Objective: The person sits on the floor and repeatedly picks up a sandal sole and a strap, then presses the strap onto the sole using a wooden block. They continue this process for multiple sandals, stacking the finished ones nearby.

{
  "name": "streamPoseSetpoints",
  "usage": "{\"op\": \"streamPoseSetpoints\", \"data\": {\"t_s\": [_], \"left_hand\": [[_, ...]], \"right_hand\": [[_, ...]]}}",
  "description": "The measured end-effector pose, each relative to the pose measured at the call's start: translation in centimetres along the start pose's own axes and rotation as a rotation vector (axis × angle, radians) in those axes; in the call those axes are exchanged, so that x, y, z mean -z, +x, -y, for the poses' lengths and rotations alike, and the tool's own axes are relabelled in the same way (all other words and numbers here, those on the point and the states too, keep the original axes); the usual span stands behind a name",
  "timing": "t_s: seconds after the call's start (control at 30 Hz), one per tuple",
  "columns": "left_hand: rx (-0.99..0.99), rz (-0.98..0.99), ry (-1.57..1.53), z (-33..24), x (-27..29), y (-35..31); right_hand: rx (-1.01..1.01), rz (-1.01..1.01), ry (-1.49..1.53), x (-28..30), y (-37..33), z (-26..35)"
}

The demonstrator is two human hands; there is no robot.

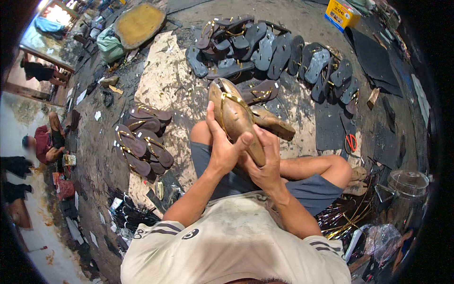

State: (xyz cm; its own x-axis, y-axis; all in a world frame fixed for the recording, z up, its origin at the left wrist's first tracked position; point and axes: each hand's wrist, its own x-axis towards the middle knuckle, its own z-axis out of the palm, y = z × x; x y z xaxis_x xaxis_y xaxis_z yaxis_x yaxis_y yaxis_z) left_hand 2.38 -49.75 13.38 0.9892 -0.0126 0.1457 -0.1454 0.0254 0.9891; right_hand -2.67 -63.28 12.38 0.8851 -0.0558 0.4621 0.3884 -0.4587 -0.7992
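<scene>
My left hand (223, 150) and my right hand (266, 163) are both closed around a brown wooden shoe last (236, 118), held in front of me above my crossed legs. A gold thong strap (231, 97) lies across the last near its far end. The left fingers run along its left side, while the right hand grips the near, narrower end. Whether a sole sits underneath is hidden. Just behind and to the right rests a second wooden last (274, 122). A dark sandal with a gold strap (262, 92) lies beyond it.
Finished sandals (144, 144) are piled at the left. Several dark soles and sandals (281, 54) spread across the back. Orange-handled scissors (350, 142) lie at the right, beyond a clear plastic container (407, 183). A wooden block (139, 24) stands far left; another person (47, 144) sits at the left.
</scene>
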Motion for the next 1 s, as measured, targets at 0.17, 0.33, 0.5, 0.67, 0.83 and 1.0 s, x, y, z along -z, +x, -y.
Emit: {"op": "streamPoseSetpoints", "data": {"t_s": [0.17,0.33,0.5,0.67,0.83,1.0], "left_hand": [[0.279,-0.016,-0.305,-0.2,1.3,-1.3],[0.517,0.087,-0.684,-5.1,2.7,-6.2],[0.531,0.024,-0.769,-6.2,2.7,-9.4],[0.510,-0.045,-0.752,-6.7,3.2,-10.1],[0.527,0.068,-0.569,-7.0,4.2,-9.6],[0.349,0.395,-0.030,-7.8,3.5,-7.6]], "right_hand": [[-0.088,0.358,0.111,2.5,-0.6,2.2],[-0.454,0.416,0.453,5.3,-3.1,-0.5],[-1.104,0.515,1.088,4.7,-7.3,3.4],[-1.180,0.455,1.078,7.3,-7.0,6.1],[-1.014,0.526,1.174,6.8,-7.9,3.3],[-0.952,0.637,1.243,4.7,-1.3,-4.5]]}}
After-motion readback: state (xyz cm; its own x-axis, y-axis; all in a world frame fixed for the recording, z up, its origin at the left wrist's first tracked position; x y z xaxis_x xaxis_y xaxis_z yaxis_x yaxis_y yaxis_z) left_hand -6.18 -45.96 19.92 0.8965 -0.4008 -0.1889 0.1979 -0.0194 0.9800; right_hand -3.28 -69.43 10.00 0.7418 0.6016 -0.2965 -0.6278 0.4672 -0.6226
